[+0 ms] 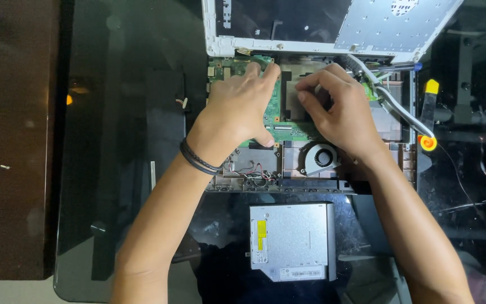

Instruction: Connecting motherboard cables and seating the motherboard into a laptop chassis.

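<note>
Both hands sit on the green laptop motherboard (277,115) in the opened chassis: my left hand (242,107) is spread flat on its left half, my right hand (341,110) pinches something small, hidden, at its centre, directly beneath the fingertips.

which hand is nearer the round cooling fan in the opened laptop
Right. The right hand has its wrist just above and beside the cooling fan, nearly touching it. The left hand rests on the green circuit board, further to the fan's left.
</note>
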